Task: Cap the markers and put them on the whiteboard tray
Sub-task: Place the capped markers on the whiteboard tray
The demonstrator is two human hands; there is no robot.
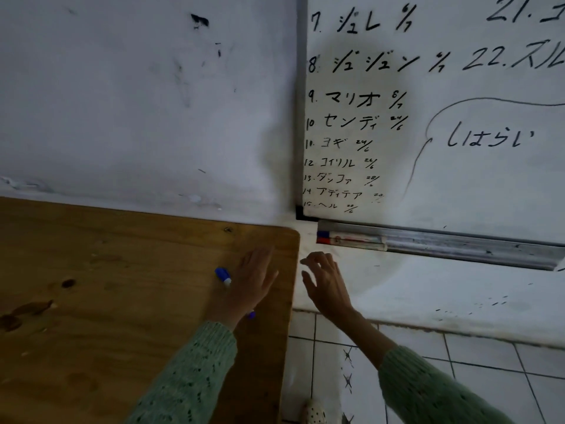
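Markers: two of them, a blue-capped marker (348, 234) and a red-capped marker (348, 241), lie side by side at the left end of the whiteboard tray (458, 244), under the whiteboard (443, 117). A third, the blue marker (223, 276), lies on the wooden counter (107, 286), its middle hidden beneath your left hand (253, 280). That hand lies flat over it, fingers straight, its grip wide and closed on nothing. Your right hand (325, 281) hangs off the counter's edge just below the tray, fingers loosely curled, grip wide, holding nothing. Both sleeves are green knit.
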